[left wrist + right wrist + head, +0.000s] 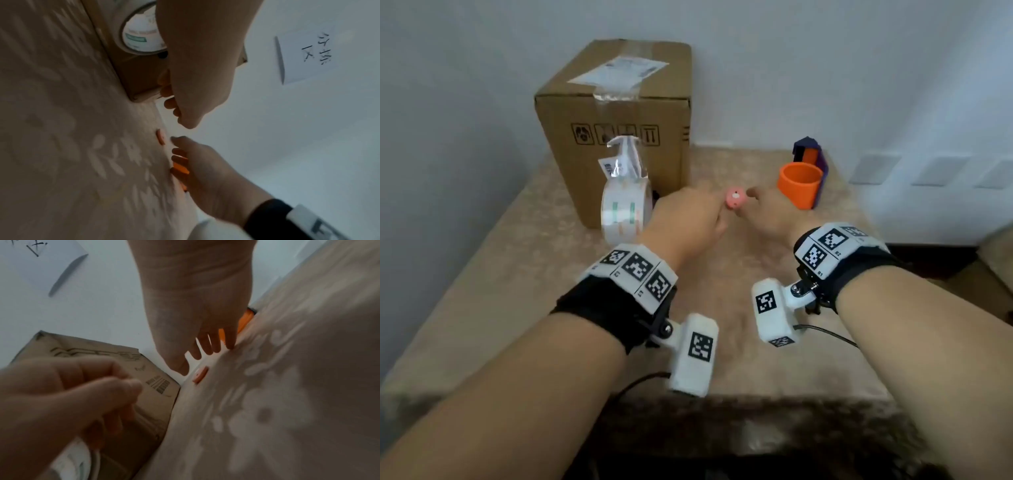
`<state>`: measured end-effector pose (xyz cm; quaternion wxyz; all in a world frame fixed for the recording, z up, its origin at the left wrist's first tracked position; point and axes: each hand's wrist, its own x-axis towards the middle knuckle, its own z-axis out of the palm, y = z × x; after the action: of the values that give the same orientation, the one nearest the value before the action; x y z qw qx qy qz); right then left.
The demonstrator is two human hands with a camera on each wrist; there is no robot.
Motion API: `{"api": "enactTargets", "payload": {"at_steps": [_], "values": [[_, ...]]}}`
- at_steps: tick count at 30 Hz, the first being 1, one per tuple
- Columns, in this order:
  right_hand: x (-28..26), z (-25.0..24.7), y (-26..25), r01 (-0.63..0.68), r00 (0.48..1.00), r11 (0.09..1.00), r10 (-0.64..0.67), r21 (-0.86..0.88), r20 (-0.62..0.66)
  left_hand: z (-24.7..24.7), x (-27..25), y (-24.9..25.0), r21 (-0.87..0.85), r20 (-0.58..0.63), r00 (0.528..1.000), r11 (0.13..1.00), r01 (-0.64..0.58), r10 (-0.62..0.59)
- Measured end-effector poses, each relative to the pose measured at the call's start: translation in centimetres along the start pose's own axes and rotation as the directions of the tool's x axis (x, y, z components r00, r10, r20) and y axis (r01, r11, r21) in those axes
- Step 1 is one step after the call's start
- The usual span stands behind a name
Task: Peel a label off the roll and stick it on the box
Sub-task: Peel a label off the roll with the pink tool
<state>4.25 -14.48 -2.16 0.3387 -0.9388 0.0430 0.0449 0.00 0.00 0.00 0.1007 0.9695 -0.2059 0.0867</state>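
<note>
A brown cardboard box (pixel 619 85) stands at the back left of the table, with an old shipping label on its top. Upright against its front stands the label roll (pixel 625 209), its loose end of backing sticking up. My left hand (pixel 688 216) hovers just right of the roll, fingers curled under, and I see nothing in it. From the right wrist it shows as a blurred loose fist (pixel 92 394) in front of the box (pixel 102 356). My right hand (pixel 763 212) is spread, its fingertips (pixel 230 344) touching the cloth. A small pink disc (pixel 734 198) lies between the hands.
An orange cup (pixel 799 183) stands just beyond my right hand, with a purple holder (pixel 813 154) behind it. The table (pixel 722 308) wears a beige flowered cloth. White walls close in at the back and left, one with a paper note (pixel 306 55).
</note>
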Motion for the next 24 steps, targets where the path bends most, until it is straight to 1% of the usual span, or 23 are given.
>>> {"api": "enactTargets", "payload": {"at_steps": [2,4,6,8,10,11,13,14,16,17,18,20,22,24], "values": [[1.3,-0.1,-0.2,-0.017,0.998,0.994,0.01,0.105,0.058,0.7,0.4,-0.6,0.01,0.028,0.999,0.999,0.031,-0.031],[2.3,0.1,-0.6,-0.024,0.997,0.991,0.013,0.13,0.081,1.5,0.3,-1.2,0.041,0.079,0.995,0.998,0.054,-0.057],[3.2,0.4,-0.8,0.011,0.994,0.999,-0.017,0.051,0.107,1.6,0.5,-1.7,0.02,0.102,0.991,0.996,0.088,-0.09],[3.6,0.8,-0.7,0.077,0.99,0.991,-0.064,-0.107,0.123,1.7,0.3,-2.2,-0.037,0.092,0.989,0.992,0.118,-0.114],[3.6,1.0,-0.5,0.14,0.986,0.959,-0.114,-0.247,0.118,2.0,0.1,-2.3,-0.075,0.075,0.991,0.99,0.12,-0.115],[3.3,1.0,-0.4,0.159,0.984,0.96,-0.136,-0.23,0.114,2.0,0.1,-2.2,-0.09,0.069,0.991,0.989,0.118,-0.112],[2.3,0.9,0.0,0.199,0.978,0.971,-0.189,-0.133,0.084,2.0,0.0,-2.0,-0.124,0.064,0.991,0.985,0.124,-0.116],[1.8,0.8,0.3,0.215,0.976,0.974,-0.212,-0.07,0.045,2.0,0.0,-2.0,-0.134,0.066,0.991,0.983,0.127,-0.119],[0.8,0.8,1.0,0.213,0.977,0.975,-0.212,0.062,-0.027,1.9,0.0,-1.9,-0.154,0.073,0.989,0.979,0.136,-0.126],[0.2,0.8,1.4,0.183,0.983,0.969,-0.179,0.164,-0.041,1.9,-0.1,-1.8,-0.161,0.068,0.99,0.978,0.132,-0.123],[-0.4,0.8,1.6,0.149,0.989,0.947,-0.142,0.283,-0.045,1.7,-0.2,-1.6,-0.164,0.059,0.991,0.978,0.127,-0.119],[-1.6,0.2,1.5,0.099,0.995,0.889,-0.1,0.448,-0.022,0.9,-0.5,-1.3,-0.171,0.02,0.994,0.98,0.105,-0.103],[-2.7,-0.8,1.0,0.102,0.995,0.846,-0.089,0.523,-0.05,-0.2,-0.9,-0.8,-0.19,-0.028,0.997,0.979,0.071,-0.078],[-3.9,-1.8,0.0,0.134,0.99,0.795,-0.08,0.592,-0.117,-1.6,-1.7,-0.4,-0.204,-0.099,0.994,0.979,0.03,-0.051]]}}
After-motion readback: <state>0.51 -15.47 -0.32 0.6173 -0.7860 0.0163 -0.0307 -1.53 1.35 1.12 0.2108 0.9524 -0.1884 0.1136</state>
